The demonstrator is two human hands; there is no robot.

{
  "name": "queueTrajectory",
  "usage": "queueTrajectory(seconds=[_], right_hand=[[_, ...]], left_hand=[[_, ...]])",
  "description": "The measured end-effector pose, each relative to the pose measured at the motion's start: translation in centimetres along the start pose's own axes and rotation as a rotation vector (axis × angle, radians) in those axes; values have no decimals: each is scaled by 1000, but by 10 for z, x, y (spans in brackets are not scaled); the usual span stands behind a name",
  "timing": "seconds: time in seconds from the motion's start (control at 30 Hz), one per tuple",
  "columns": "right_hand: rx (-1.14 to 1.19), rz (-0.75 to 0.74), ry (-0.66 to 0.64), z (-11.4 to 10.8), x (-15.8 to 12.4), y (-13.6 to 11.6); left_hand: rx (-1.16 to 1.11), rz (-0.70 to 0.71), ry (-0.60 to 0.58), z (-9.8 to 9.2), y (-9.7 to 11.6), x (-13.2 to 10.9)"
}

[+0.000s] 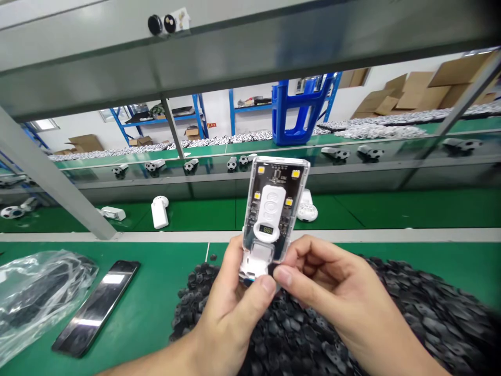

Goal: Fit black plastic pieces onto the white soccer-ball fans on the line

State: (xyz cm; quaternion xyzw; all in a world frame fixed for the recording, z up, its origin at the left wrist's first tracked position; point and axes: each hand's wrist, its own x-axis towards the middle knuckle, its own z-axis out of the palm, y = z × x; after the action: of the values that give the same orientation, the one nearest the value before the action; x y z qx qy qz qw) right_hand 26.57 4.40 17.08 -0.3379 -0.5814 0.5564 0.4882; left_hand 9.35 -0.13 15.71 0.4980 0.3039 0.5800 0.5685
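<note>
My left hand point(238, 308) grips a clear-cased electronic device point(270, 209) by its lower end, holding it upright before me. Through the clear case show a dark circuit board, yellow LEDs, a white button panel and a small digit display. At the lower end sits a white part, partly behind my left thumb. My right hand point(321, 277) is closed in a pinch at the device's lower right corner, on a small black piece point(271, 268) mostly hidden by the fingertips. Under both hands spreads a heap of small black flat pieces point(305, 339).
A phone point(96, 308) and a clear plastic bag point(43, 297) lie on the green bench at left. Beyond a metal rail, white devices point(159, 213) lie on a green belt. Football-patterned ones point(231, 163) line a ledge. A blue stool point(293, 115) stands behind; a shelf beam crosses overhead.
</note>
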Motion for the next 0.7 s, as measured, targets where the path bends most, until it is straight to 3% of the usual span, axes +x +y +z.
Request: queueTrajectory(seconds=[0.13,0.4,0.6,0.7], right_hand=[[131,90,-73,-4,-1,8],[239,222,-367,-8,5,5],[234,157,-329,2,1,1],[241,142,-271,4,-2,2]], left_hand=[[-18,33,-32,0,-2,2],[-37,9,-43,2,2,1],[-5,20,-100,-2,-3,-1],[58,52,-28,-2,-8,-1]])
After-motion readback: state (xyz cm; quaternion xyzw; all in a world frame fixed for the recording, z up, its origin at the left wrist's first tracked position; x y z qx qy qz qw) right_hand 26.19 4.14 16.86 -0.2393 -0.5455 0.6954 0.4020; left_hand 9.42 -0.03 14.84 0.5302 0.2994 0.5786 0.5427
